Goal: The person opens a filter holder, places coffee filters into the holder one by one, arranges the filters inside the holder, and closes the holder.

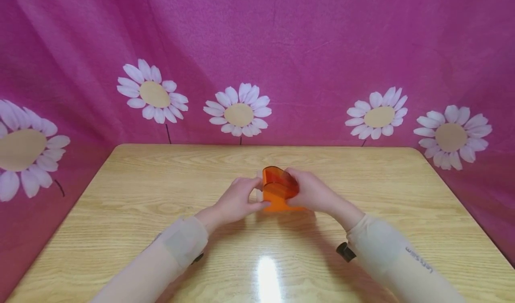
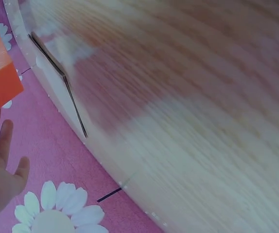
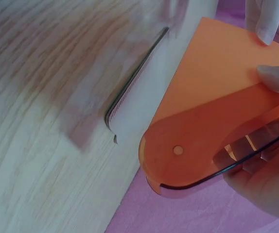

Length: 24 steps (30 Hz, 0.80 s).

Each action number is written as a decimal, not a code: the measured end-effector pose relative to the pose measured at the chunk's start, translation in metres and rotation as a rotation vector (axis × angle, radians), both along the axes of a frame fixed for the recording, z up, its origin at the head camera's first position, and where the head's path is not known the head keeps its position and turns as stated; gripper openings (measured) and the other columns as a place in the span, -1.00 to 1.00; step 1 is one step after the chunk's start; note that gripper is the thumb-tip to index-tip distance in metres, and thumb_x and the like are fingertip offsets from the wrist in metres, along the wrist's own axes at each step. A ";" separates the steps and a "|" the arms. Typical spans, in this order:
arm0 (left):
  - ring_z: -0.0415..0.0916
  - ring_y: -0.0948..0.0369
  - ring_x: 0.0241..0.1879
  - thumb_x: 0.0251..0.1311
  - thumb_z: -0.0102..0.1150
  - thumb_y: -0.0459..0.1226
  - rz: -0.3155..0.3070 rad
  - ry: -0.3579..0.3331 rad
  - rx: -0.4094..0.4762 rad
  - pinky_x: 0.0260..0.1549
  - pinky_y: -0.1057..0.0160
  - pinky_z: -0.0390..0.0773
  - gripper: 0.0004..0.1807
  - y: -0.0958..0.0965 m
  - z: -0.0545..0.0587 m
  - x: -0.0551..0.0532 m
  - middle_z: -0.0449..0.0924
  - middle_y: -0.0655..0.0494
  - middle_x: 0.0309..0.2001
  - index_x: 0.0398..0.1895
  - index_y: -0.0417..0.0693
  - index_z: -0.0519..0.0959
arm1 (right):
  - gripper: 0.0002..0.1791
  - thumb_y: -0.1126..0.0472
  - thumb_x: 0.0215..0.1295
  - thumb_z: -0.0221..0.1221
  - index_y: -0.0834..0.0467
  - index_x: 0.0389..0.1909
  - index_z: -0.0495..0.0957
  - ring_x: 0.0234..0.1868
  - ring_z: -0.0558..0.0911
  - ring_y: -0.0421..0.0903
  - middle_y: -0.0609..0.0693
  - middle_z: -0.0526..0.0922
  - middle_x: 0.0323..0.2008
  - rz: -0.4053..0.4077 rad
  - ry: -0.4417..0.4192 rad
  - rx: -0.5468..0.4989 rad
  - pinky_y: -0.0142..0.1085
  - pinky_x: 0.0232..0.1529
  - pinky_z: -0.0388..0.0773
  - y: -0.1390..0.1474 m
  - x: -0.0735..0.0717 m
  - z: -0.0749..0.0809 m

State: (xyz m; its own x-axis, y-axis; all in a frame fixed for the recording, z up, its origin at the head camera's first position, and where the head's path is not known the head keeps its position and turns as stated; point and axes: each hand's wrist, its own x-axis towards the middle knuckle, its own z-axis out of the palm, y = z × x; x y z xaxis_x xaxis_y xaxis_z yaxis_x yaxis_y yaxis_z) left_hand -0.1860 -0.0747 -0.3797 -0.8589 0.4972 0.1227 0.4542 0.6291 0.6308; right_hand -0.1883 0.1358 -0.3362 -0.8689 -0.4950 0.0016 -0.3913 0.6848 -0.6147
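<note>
A translucent orange plastic case with a rounded end is in my right hand, near the middle of the table. In the right wrist view the right thumb presses on its flat orange panel, and several fingers show through the clear plastic below. A small round hole marks the rounded end. My left hand is at the case's left side, its thumb overlapping the lower orange part. The left wrist view has those fingers fairly straight, spread apart at the orange corner.
A pale piece shows between the left fingers and the case. In the right wrist view, a dark-edged whitish piece with fine tick-like marks lies by the table. A pink curtain with white daisies hangs behind the table.
</note>
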 end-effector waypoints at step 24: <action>0.49 0.27 -0.11 0.04 0.30 -0.01 -0.072 0.016 -0.135 0.06 0.13 0.39 -0.51 -0.035 0.001 0.011 0.60 0.37 -0.21 0.09 0.25 0.45 | -0.51 0.35 -0.15 0.36 0.22 -0.11 0.44 -0.30 0.49 -0.12 -0.01 0.59 -0.29 0.044 -0.040 -0.032 -0.30 -0.22 0.44 -0.025 0.013 -0.012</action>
State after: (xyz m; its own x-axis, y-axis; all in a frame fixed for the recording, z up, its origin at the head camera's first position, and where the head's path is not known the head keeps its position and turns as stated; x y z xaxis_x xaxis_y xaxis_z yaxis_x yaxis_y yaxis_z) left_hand -0.1749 -0.1093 -0.3786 -0.8189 0.5704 0.0638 0.5104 0.6729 0.5354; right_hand -0.1754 0.1111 -0.3485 -0.8461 -0.5327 -0.0162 -0.3949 0.6471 -0.6522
